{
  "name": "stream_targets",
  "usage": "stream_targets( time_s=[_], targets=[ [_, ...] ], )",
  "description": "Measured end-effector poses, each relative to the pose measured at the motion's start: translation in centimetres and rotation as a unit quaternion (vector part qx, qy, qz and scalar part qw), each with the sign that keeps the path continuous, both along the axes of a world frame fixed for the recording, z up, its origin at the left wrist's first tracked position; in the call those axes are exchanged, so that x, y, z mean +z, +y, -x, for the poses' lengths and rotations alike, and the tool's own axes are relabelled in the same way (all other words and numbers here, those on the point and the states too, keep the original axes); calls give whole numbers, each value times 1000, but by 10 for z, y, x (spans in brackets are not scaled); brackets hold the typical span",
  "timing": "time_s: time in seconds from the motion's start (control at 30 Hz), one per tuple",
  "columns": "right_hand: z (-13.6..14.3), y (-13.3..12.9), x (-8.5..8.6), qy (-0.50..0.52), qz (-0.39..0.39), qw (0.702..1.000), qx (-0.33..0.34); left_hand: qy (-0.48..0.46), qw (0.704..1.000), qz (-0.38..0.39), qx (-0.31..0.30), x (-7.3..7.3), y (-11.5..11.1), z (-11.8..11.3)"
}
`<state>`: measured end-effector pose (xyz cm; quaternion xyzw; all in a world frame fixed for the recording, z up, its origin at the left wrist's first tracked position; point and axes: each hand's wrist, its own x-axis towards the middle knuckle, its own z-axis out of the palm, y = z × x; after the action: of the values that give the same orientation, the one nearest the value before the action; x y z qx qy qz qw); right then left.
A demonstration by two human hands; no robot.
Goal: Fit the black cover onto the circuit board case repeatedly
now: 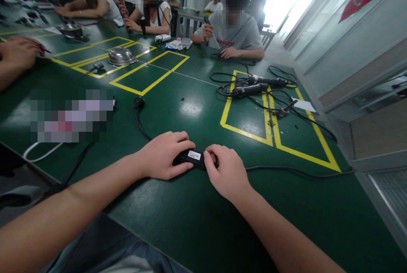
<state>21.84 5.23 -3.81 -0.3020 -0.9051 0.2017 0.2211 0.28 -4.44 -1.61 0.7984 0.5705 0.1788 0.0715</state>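
Note:
A black box-shaped device [194, 156] with a white label lies on the green table [178, 213]. My left hand [168, 154] wraps round its left end, thumb on the near side and fingers on the far side. Round the right end close the thumb and fingers of my right hand [225, 169]. One black cable leads from beneath my left hand to a black plug [139, 102]. Another cable [295, 172] runs rightward from my right hand to the table's edge. The device's two ends are hidden by my hands.
Two black electric screwdrivers [249, 90] with tangled cables lie at the back right over yellow tape outlines. A metal bowl [121, 56] stands at the back left, near another plug [96, 67]. Several people sit around the table; one person's hand [22, 50] rests at the far left.

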Motion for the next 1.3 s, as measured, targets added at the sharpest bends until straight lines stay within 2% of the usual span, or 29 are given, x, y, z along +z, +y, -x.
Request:
stream_targets(
  time_s=[1.3],
  targets=[
    [1, 0, 1, -6, 7, 1000, -8, 1, 1000, 3, 1, 0, 0, 1]
  ],
)
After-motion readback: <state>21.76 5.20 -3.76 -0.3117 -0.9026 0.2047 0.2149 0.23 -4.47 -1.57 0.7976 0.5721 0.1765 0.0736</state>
